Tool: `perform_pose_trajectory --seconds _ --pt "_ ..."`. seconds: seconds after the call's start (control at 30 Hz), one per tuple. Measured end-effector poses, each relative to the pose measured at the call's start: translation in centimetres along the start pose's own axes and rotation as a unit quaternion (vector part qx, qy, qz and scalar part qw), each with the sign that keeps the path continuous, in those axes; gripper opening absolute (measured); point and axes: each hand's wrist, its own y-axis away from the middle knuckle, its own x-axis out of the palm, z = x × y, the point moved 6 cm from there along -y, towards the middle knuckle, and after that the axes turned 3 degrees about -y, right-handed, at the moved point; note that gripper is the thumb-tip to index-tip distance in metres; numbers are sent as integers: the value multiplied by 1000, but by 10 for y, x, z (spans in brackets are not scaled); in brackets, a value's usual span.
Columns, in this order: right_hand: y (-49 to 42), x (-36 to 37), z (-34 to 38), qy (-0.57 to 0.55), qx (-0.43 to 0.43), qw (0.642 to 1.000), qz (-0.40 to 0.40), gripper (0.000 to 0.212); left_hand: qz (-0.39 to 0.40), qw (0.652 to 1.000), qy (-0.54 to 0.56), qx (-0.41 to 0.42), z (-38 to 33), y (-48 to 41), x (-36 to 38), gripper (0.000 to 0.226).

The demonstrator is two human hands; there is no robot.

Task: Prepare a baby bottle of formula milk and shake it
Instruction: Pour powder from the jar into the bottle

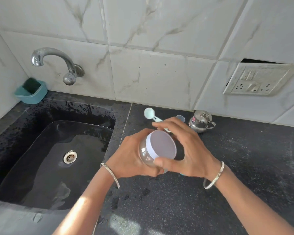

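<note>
A clear round plastic jar (145,156) with a white screw lid (162,146) is held tilted above the black counter, lid facing me. My left hand (131,156) grips the jar's body from the left. My right hand (185,150) grips the lid, thumb at its near edge and fingers over its far edge. Behind my hands lie a pale blue measuring scoop (150,115) and a small clear cup (180,118), both partly hidden by my right hand. No baby bottle is clearly in view.
A small steel lidded pot (201,121) stands at the back right by the wall. The black sink (54,158) with its tap (54,63) fills the left; a teal sponge holder (31,94) sits in the corner. A socket plate (260,80) is on the wall.
</note>
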Motion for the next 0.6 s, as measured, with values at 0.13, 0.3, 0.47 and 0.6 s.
perform_pose_trajectory --seconds 0.13,0.3,0.47,0.6 --pt "5 -11 -6 92 193 975 -67 93 -30 998 -48 -15 2 -4 -5 83" --pt "-3 -8 1 197 239 951 -22 79 -52 992 -110 -13 -1 -8 -4 84" --pt "-9 -20 0 71 161 982 69 80 -27 997 -73 -6 -1 -8 0 87" --pt "-5 -19 -4 20 127 983 128 96 -7 996 -86 -1 -1 -7 3 91"
